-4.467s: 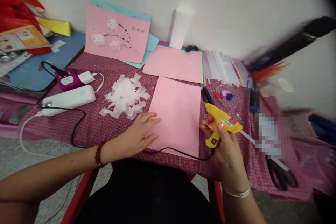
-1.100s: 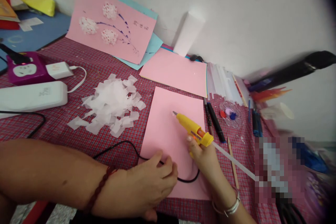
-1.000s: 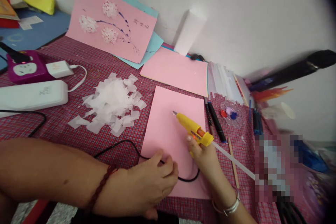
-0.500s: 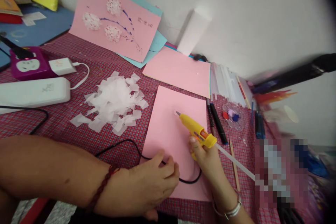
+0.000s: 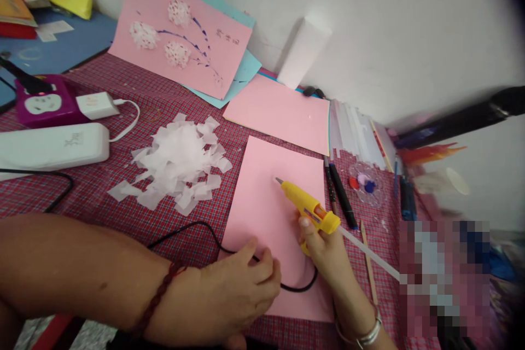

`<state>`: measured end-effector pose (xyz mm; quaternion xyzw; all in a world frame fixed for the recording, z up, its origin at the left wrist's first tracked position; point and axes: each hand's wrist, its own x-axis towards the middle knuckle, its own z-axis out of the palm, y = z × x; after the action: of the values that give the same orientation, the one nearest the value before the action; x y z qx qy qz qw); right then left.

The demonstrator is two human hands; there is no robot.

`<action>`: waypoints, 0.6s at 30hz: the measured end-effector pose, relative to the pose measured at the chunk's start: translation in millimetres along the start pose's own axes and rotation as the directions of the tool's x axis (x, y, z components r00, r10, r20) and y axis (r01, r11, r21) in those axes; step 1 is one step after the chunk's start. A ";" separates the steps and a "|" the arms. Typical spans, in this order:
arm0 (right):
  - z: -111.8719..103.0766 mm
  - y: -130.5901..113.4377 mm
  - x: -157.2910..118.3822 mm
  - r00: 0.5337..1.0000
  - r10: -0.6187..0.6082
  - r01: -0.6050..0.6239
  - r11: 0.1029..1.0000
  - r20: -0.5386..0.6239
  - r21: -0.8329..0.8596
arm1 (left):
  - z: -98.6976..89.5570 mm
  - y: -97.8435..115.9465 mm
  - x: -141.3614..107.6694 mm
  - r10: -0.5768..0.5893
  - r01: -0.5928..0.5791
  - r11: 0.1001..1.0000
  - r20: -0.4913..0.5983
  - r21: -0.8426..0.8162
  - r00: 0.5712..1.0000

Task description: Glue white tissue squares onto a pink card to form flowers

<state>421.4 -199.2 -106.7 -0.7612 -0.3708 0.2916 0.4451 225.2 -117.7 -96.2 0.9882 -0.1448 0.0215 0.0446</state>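
Observation:
My right hand (image 5: pixel 324 246) is wrapped around a yellow hot glue gun (image 5: pixel 307 205). A long clear glue stick (image 5: pixel 371 254) sticks out of its back end. The nozzle points to the upper left, at the pink sheet (image 5: pixel 262 164) below; whether it touches is hard to see. My left hand (image 5: pixel 241 290) lies over the lower part of the sheet, fingers bent and slightly apart. The black cord (image 5: pixel 200 224) passes under these fingers and on toward the glue gun. To the left is a heap of white paper pieces (image 5: pixel 176 158).
Behind the sheet lies a stack of pink paper (image 5: pixel 283 112). A pink flower card (image 5: pixel 180 33) leans on the wall. Markers (image 5: pixel 344 197), a paint palette (image 5: pixel 367 183) and a wooden stick (image 5: pixel 369 268) lie at right. A white power strip (image 5: pixel 57 145) and purple socket block (image 5: pixel 49 101) stand at left.
The whole view has shifted very slightly. Both hands and the glue gun keep almost the same place over the pink sheet.

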 end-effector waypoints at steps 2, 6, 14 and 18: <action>-0.1 1.3 0.7 1.000 0.005 -0.005 1.000 0.022 0.006 | 2.4 0.7 -0.2 0.000 0.000 1.000 -0.005 0.008 1.000; -1.0 1.4 0.7 1.000 0.013 -0.013 1.000 -0.021 0.012 | 7.1 1.5 -0.4 0.006 -0.005 1.000 -0.021 0.005 1.000; -0.8 0.3 0.6 0.999 0.047 -0.049 0.996 0.024 0.068 | 3.2 0.5 0.7 -0.011 0.011 1.000 -0.014 0.001 1.000; -1.5 0.4 0.7 1.000 0.025 -0.025 0.999 -0.001 0.022 | 4.5 1.6 1.9 -0.021 0.021 1.000 -0.016 -0.014 1.000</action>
<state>423.1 -199.5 -106.5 -0.7610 -0.3576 0.3008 0.4500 226.7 -120.2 -100.4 0.9891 -0.1344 0.0279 0.0528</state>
